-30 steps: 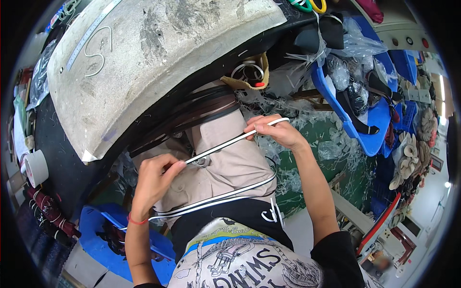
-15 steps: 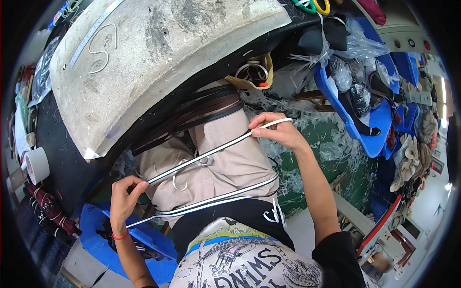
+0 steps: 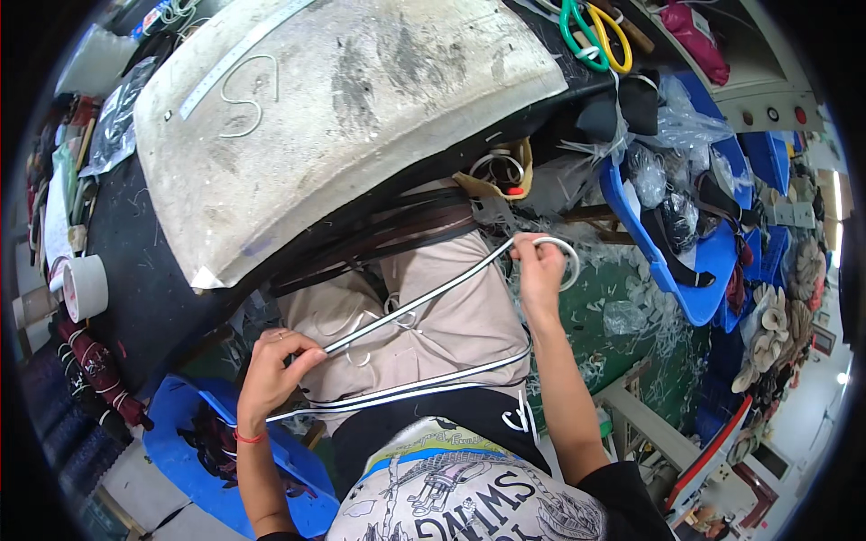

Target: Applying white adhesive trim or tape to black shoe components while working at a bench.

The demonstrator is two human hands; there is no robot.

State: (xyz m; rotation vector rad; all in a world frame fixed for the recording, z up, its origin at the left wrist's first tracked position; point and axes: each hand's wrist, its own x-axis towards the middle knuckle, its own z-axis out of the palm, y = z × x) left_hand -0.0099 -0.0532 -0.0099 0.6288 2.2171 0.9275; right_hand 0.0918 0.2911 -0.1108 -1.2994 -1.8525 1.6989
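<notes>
A narrow black-and-white trim strip (image 3: pixel 422 301) runs slantwise above my lap, held between both hands. My left hand (image 3: pixel 275 370) is closed, pinching the strip between thumb and fingers. At the strip's upper right end, my right hand (image 3: pixel 538 275) grips it with curled fingers. From that hand a white end (image 3: pixel 572 261) bends round in a loop. More of the same strip lies across the waist of my beige trousers (image 3: pixel 451 334), running toward the left. Dark brown and black strips (image 3: pixel 415 225) lie over my knees. Small white scraps of cord rest on the trousers.
A worn pale work board (image 3: pixel 361 99) carries a ruler and a curved white cord. Green- and yellow-handled scissors (image 3: pixel 586 41) lie at the far right of the bench. Blue bins (image 3: pixel 663 243) stand at right and lower left. Scraps litter the green floor (image 3: pixel 586 307).
My right hand has turned upright, and the white end now curls into a loop instead of sticking out straight. My left hand has shifted right along with the view.
</notes>
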